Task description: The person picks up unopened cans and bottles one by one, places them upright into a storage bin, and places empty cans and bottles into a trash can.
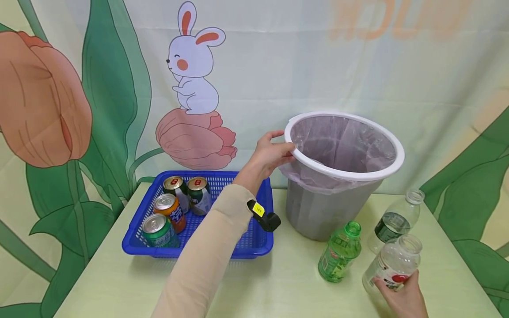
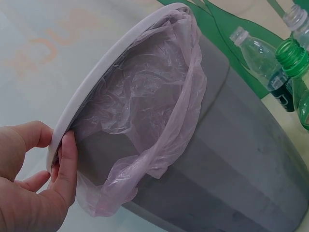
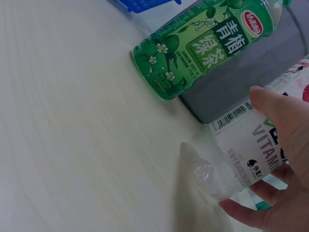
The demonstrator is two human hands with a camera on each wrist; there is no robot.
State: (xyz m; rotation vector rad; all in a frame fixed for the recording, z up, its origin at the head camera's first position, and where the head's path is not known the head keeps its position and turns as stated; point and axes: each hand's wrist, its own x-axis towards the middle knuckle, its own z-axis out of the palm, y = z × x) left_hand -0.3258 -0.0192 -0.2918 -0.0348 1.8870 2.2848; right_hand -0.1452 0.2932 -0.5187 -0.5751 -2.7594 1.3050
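My left hand pinches the white rim of a grey trash can, thumb on one side and fingers on the other. A thin pinkish plastic liner hangs folded over the can's edge. With my right hand I grip a clear capless bottle around its white label, in front of the can. Whether its base touches the table cannot be told. To its left stands a green tea bottle, capless. Behind it is another clear bottle with a dark label.
On the left of the pale table sits a blue plastic basket. It holds several upright drink cans, among them an orange can and a green can. A printed cloth with a rabbit and tulips hangs behind.
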